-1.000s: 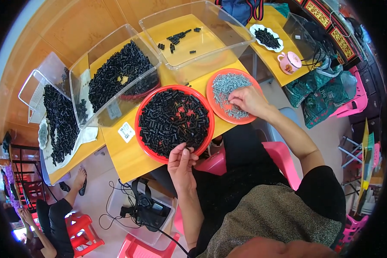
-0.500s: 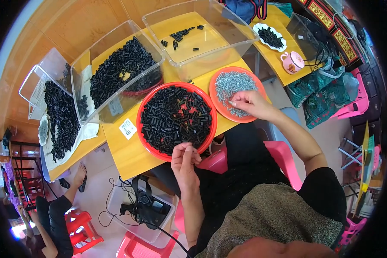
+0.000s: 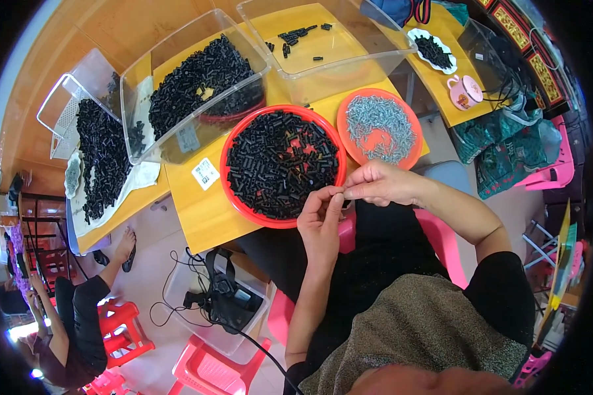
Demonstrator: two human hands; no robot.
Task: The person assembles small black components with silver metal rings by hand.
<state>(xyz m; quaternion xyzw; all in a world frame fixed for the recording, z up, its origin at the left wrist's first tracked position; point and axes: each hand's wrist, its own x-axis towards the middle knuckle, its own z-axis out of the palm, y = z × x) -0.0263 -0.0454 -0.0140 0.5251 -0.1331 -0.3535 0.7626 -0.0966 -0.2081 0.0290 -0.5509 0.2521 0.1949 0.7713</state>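
Note:
My left hand (image 3: pixel 321 220) and my right hand (image 3: pixel 383 184) meet fingertip to fingertip just off the near right rim of a red basin (image 3: pixel 225 172). Both are closed in a pinch; whatever lies between the fingers is too small or hidden to make out. Small black plastic pieces (image 3: pixel 273 174) fill the basin, with bits of its red bottom showing through. Behind my right hand is an orange-red plate (image 3: pixel 377 140) heaped with small silver metal parts that look like screws (image 3: pixel 369 115).
Clear plastic bins (image 3: pixel 349 79) stand behind the basin, one piled with black pieces (image 3: pixel 201 76). More pieces lie on a white cloth (image 3: pixel 141 181) at left. A white dish (image 3: pixel 441 64) and pink cup (image 3: pixel 466 93) sit at far right. Another person's leg (image 3: pixel 89 299) shows lower left.
My right hand has left the metal parts on the plate and come down to my left hand. My left hand shifted right, and the two now touch. The whole view shifted slightly.

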